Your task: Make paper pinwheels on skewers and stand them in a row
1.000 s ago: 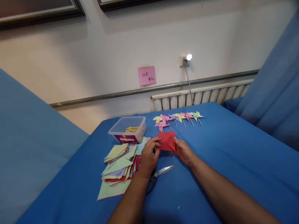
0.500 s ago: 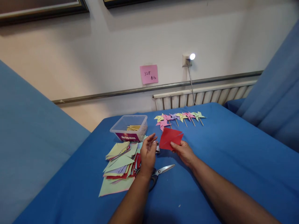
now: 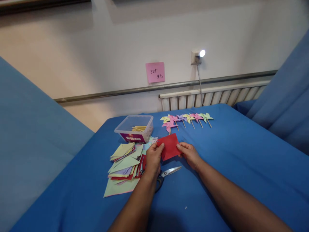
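**Red paper (image 3: 170,147) in left hand (image 3: 154,158) and right hand (image 3: 190,155)**

Each pinches one edge, above the blue surface (image 3: 229,148). Scissors (image 3: 172,170) lie just nearer; leftward, a paper stack (image 3: 125,166) and a clear box (image 3: 132,138) of sticks (image 3: 139,128); farther back, pinwheels (image 3: 189,118).

From near the worktop (image 3: 227,145), the head camera faced forward and down, the wall (image 3: 116,48) spanning the frame's upper half.

Red paper (image 3: 170,146) partly behind thumbs (image 3: 160,148)
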